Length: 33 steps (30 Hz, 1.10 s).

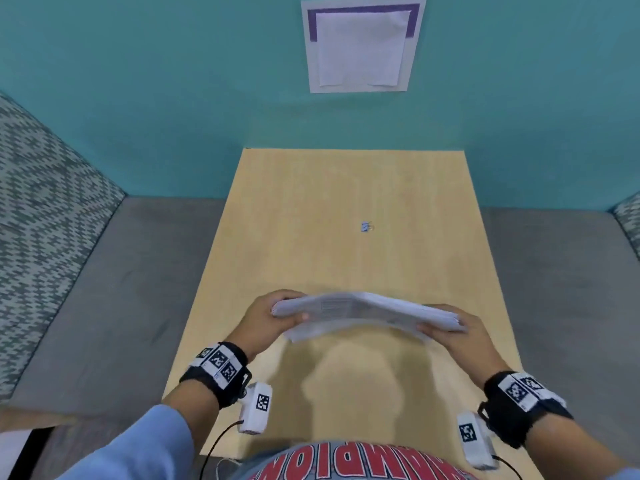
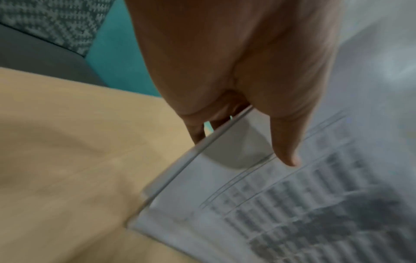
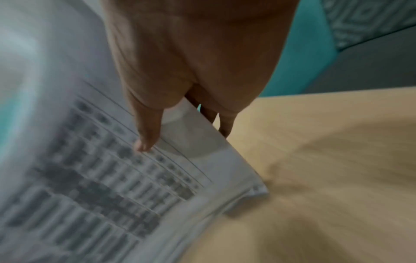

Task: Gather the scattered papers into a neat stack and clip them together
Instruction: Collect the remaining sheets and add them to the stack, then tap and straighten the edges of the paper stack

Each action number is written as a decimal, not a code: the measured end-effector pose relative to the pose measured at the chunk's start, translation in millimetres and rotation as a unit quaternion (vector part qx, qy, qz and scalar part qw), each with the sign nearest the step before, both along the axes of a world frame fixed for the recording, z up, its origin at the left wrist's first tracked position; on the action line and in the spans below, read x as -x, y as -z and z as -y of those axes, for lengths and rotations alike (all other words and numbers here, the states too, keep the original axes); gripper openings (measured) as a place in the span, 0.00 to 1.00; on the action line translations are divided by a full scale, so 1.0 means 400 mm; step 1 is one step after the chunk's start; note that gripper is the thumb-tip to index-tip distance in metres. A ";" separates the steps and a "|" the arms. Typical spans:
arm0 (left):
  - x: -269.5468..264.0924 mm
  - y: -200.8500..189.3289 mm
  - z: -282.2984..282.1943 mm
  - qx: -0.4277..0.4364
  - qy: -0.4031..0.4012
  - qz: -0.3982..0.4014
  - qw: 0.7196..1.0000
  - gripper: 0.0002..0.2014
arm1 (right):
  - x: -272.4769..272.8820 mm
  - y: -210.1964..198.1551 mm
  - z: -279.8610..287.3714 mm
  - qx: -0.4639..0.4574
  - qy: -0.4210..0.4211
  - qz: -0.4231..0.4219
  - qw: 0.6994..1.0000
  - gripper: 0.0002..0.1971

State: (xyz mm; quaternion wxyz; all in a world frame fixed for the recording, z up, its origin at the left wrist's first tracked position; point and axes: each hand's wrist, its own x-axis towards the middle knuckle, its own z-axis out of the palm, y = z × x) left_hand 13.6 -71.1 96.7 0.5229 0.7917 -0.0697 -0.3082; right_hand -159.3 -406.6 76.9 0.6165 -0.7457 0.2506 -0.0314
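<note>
A stack of printed papers (image 1: 363, 311) is held above the near half of the wooden table (image 1: 311, 220), bowed upward in the middle. My left hand (image 1: 273, 317) grips its left edge, thumb on the near face. My right hand (image 1: 450, 329) grips the right edge the same way. In the left wrist view the thumb lies on the papers (image 2: 281, 204) with the fingers behind the edge. The right wrist view shows the papers (image 3: 112, 178) pinched between thumb and fingers. A small binder clip (image 1: 366, 226) lies on the table further out, apart from both hands.
The table stands against a teal wall (image 1: 156, 98) with a paper notice (image 1: 362, 43) pinned on it. Grey seat cushions (image 1: 104, 289) flank the table on both sides, with patterned backrests (image 1: 45, 202) beyond them.
</note>
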 end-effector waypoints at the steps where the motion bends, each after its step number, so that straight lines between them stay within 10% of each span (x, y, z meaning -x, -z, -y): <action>1: 0.002 0.034 -0.002 -0.012 -0.009 -0.013 1.000 0.12 | 0.000 0.035 0.002 0.014 -0.015 -0.025 0.999 0.15; 4: -0.006 0.075 -0.008 0.005 -0.089 -0.039 0.995 0.11 | -0.014 0.072 0.009 0.034 -0.019 -0.060 0.997 0.24; 13: -0.021 -0.005 -0.020 0.055 -0.059 0.080 0.994 0.05 | -0.040 0.032 0.036 -0.008 0.062 -0.004 0.998 0.06; 20: 0.001 0.062 -0.051 -0.017 0.003 0.059 0.998 0.18 | -0.001 0.094 0.034 0.066 -0.098 -0.034 0.992 0.26; 26: -0.020 0.019 -0.024 -0.068 0.003 0.137 0.988 0.16 | -0.039 0.061 0.016 -0.019 -0.077 -0.025 0.997 0.14; 33: 0.071 -0.060 0.229 -0.246 0.324 0.469 0.784 0.45 | -0.029 0.057 0.021 -0.025 -0.083 -0.029 0.996 0.17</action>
